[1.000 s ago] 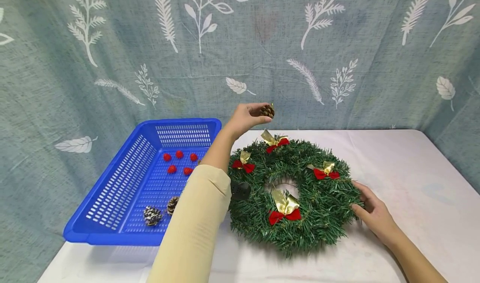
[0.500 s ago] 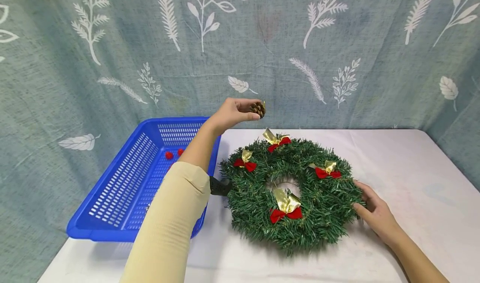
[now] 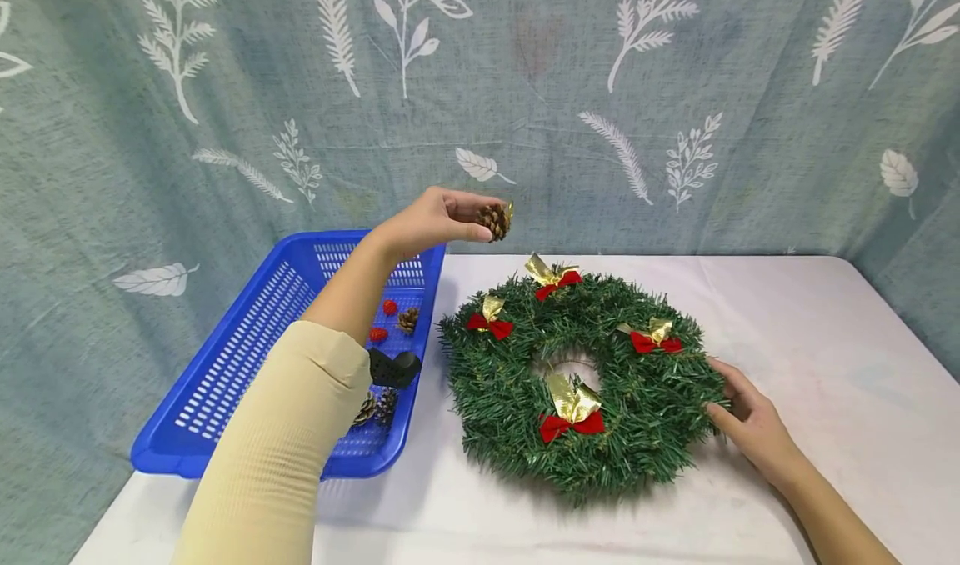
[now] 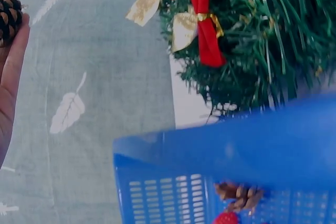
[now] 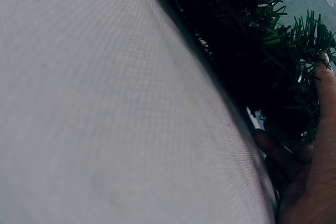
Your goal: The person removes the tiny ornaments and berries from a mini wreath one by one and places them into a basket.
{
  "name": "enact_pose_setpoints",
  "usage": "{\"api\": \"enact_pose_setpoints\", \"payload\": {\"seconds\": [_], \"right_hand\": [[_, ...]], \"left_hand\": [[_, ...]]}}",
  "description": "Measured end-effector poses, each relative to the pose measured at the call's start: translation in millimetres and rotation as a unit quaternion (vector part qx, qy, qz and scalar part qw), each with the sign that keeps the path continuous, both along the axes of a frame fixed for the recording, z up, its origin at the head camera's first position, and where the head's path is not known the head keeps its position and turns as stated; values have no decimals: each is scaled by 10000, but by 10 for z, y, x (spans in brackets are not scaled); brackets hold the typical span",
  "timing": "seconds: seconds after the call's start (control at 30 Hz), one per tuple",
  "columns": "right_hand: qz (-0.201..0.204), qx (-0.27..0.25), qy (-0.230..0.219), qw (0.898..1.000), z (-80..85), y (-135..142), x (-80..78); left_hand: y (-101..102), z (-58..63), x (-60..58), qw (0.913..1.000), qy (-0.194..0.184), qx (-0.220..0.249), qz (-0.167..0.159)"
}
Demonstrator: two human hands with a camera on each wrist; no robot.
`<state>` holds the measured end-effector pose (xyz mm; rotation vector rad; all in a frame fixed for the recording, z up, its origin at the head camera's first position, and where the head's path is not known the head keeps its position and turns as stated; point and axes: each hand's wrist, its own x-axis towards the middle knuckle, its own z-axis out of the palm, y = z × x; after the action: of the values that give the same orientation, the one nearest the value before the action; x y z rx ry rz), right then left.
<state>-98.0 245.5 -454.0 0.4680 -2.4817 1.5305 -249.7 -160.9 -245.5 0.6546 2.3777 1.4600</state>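
My left hand (image 3: 435, 219) pinches a brown pine cone (image 3: 493, 222) with a bit of gold ribbon, held up in front of the curtain, above and left of the wreath. The same pine cone (image 4: 9, 19) shows at the left edge of the left wrist view. A green Christmas wreath (image 3: 517, 398) lies flat on the table, with several red-and-gold bows such as the front bow (image 3: 572, 423). At its right edge my right hand (image 3: 753, 423) grips the greenery, thumb over it. In the right wrist view, fingers (image 5: 278, 153) reach under the wreath (image 5: 252, 40).
A blue plastic basket (image 3: 180, 382) stands left of the wreath, partly hidden by the left sleeve (image 3: 277, 432). Inside are red berries (image 3: 378, 333) and several pine cones (image 3: 408, 321). A black wrist strap piece (image 3: 393, 369) juts from the left forearm. A patterned curtain (image 3: 540, 115) hangs behind the table.
My left hand has moved left with the pine cone and risen slightly, from over the wreath's back toward the basket. The right hand has stayed at the wreath's edge.
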Motion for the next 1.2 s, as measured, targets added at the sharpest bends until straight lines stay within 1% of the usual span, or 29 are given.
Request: {"api": "enact_pose_setpoints", "payload": {"seconds": [0.3, 0.4, 0.57, 0.73, 0.8, 0.9, 1.03, 1.2], "right_hand": [[-23, 14, -22, 10000, -4, -2, 5], [-61, 55, -20, 10000, -6, 8, 4], [-74, 65, -19, 9999, -16, 16, 5], [-14, 4, -38, 10000, -22, 4, -3], [0, 14, -59, 10000, -21, 2, -7], [-35, 40, -82, 10000, -18, 11, -4], [-42, 64, -101, 9999, -18, 25, 4], [-2, 36, -70, 10000, -32, 16, 4]], "left_hand": [[-209, 99, 107, 9997, -116, -197, -7], [-289, 132, 135, 9996, -68, -281, -2], [-453, 165, 186, 9993, -35, -356, 118], [-645, 170, 236, 9989, -24, -260, 379], [-726, 168, 256, 9985, 40, -249, 484], [-829, 159, 282, 9984, 72, -116, 546], [-968, 145, 332, 9983, -59, -2, 575], [-1150, 119, 411, 9967, -159, -146, 785]]}}
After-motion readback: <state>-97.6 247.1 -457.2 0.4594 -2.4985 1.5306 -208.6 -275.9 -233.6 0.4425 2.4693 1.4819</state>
